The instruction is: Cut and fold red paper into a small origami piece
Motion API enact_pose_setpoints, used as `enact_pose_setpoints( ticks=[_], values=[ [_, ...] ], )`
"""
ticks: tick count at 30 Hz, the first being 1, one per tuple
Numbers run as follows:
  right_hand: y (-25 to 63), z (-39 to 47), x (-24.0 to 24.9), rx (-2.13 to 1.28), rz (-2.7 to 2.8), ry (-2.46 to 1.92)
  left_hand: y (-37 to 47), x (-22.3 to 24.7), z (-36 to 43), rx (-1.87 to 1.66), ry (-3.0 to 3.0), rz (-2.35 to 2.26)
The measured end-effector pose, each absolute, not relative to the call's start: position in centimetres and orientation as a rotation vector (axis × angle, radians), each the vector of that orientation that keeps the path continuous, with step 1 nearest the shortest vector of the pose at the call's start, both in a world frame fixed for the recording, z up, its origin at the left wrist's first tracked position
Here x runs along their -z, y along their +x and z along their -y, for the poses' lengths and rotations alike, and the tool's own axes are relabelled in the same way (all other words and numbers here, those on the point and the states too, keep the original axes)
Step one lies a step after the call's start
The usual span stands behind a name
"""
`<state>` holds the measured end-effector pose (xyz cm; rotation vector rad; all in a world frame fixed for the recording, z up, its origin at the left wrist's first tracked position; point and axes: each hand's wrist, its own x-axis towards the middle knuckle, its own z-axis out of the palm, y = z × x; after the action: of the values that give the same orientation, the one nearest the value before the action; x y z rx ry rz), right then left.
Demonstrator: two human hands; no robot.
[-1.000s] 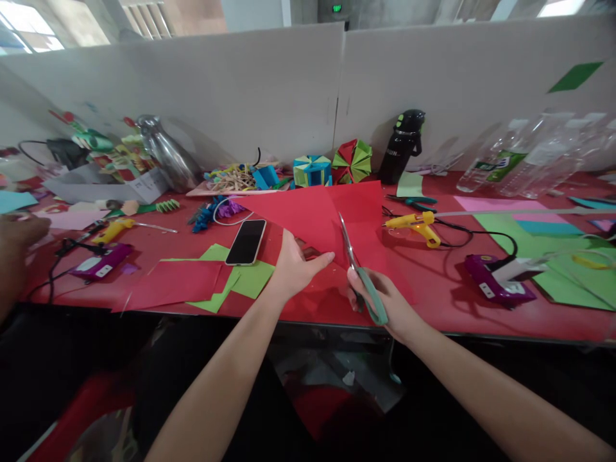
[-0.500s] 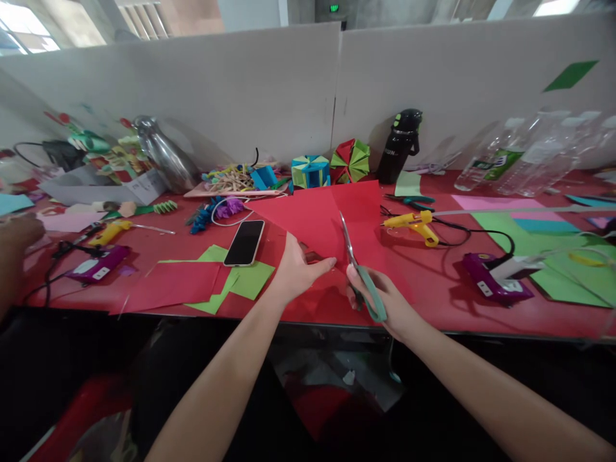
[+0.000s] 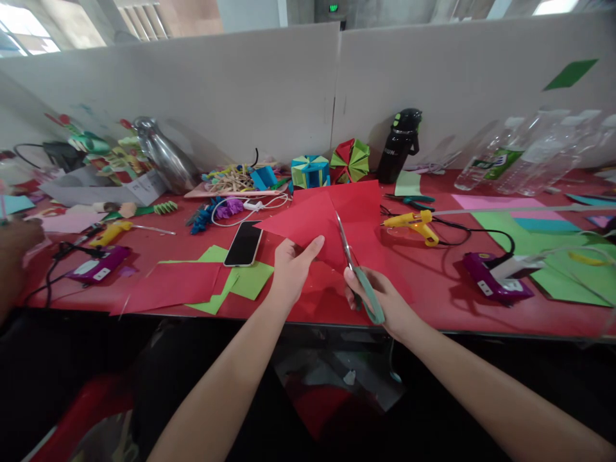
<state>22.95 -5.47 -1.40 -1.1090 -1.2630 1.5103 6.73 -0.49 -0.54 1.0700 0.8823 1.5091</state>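
A sheet of red paper is pinched at its near edge by my left hand, thumb on top. My right hand grips green-handled scissors, whose blades point away from me and lie along the sheet's right side. More red paper spreads beneath and behind the blades. Left of my left hand lies a black-screened phone, its far right corner under the tip of the held sheet. Red paper pieces and light green squares rest beside it.
A yellow glue gun and a purple power socket lie to the right. Folded paper ornaments, a black bottle and clear plastic bottles stand along the partition. Another person's hand is at far left.
My left hand has shifted slightly left and lifted, its thumb now pressed on the red sheet. The sheet's left tip has moved down over the phone's corner. The scissors have barely moved.
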Motion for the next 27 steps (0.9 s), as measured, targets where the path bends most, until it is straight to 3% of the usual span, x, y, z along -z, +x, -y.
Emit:
enact_pose_setpoints(
  ticks=[18,27],
  values=[
    [22.6,5.7,1.7,-1.524,1.230,-1.101,6.6,0.8,0.4,-1.560,1.117,-0.988],
    [22.5,5.8,1.9,-1.529,1.240,-1.107,5.3,-0.8,0.3,-1.366,0.919,-0.894]
  ],
)
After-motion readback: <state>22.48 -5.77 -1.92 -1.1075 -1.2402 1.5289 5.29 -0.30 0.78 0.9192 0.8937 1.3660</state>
